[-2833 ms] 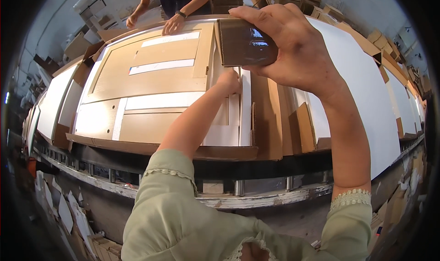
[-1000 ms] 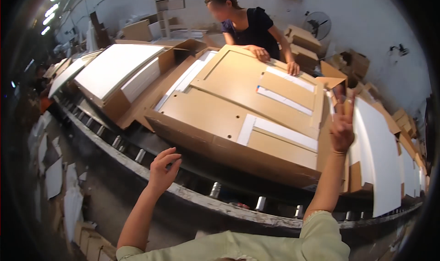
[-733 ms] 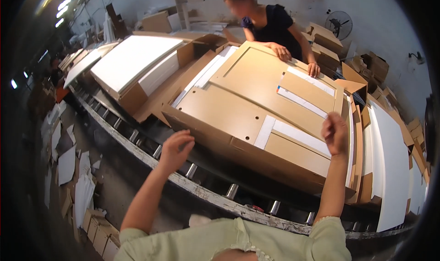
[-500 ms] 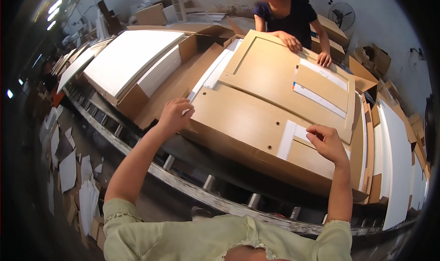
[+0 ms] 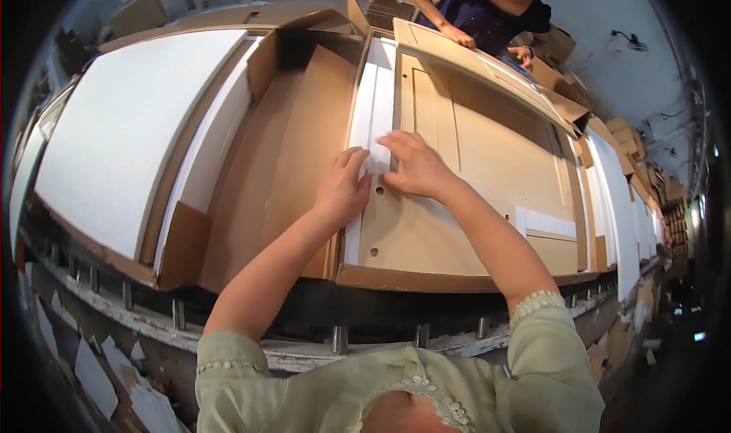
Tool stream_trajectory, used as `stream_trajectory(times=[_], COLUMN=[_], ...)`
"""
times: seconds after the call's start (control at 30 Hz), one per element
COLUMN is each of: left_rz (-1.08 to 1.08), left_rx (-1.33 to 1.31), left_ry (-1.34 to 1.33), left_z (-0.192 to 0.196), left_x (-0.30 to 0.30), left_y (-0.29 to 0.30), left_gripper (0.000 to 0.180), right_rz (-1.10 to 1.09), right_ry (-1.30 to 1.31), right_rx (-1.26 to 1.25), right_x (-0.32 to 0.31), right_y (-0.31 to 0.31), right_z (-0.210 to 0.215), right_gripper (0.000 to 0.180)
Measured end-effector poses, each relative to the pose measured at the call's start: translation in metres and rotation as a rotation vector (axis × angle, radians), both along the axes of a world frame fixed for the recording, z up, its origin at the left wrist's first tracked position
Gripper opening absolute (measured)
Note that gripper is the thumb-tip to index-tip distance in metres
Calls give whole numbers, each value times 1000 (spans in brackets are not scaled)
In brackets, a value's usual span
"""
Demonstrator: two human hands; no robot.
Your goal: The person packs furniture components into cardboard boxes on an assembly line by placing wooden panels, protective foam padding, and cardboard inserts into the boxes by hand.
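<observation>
My left hand (image 5: pixel 343 189) bends its fingers and thumb round a small whitish, half-clear piece (image 5: pixel 376 160) at the left side of an open carton. My right hand (image 5: pixel 419 168) is close against it, thumb and fingers apart, fingertips slightly blurred. Beneath them runs a long white packing strip (image 5: pixel 373 90) along the carton's side. To the right lie light wood-coloured panels (image 5: pixel 426 239) with round holes. A framed panel (image 5: pixel 480 71) is tilted up at the far side, by a co-worker's hand (image 5: pixel 457 37).
Left of my hands is an open brown carton (image 5: pixel 282 159), then a carton topped with a white board (image 5: pixel 137 136). A roller conveyor (image 5: pixel 304 349) passes beneath. White scraps (image 5: pixel 95 376) litter the floor at lower left. More white boards (image 5: pixel 617 212) stand at the right.
Both hands have come together at the carton's left side; the right hand left the white strip at the right. The framed panel has been raised toward the co-worker. My view has turned.
</observation>
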State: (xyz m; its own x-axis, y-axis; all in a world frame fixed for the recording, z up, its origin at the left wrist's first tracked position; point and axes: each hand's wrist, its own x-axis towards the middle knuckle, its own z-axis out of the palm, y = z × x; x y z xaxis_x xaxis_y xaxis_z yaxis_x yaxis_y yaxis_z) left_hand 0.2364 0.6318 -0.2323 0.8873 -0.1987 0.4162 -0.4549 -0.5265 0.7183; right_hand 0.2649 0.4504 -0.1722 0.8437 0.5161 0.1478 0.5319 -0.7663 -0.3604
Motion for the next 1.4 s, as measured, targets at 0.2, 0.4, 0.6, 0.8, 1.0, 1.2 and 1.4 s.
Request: stream_trajectory(times=[0.2,0.4,0.6,0.8,1.0,1.2,1.4], left_rz=[83,91,64,-39,-32,-51,-1], left_rx=[-202,-294,-400,-490,-468,-508,-445], left_ry=[113,168,183,513,516,575,533], left_z=[1,-13,-23,-12,-6,5,-7], left_x=[-4,-5,-4,-5,1,3,-5], left_y=[2,1,3,31,34,38,44], left_gripper=[40,27,31,47,39,31,29], right_rz=[12,5,-38,273,197,257,138], right_ry=[343,408,343,-29,-104,89,-31], right_rx=[-169,-66,-166,-406,-281,-424,-357], right_x=[30,36,27,33,34,56,44], right_y=[12,5,16,38,20,52,55], right_z=[18,17,25,13,5,23,8], right_gripper=[70,63,68,64,53,53,53])
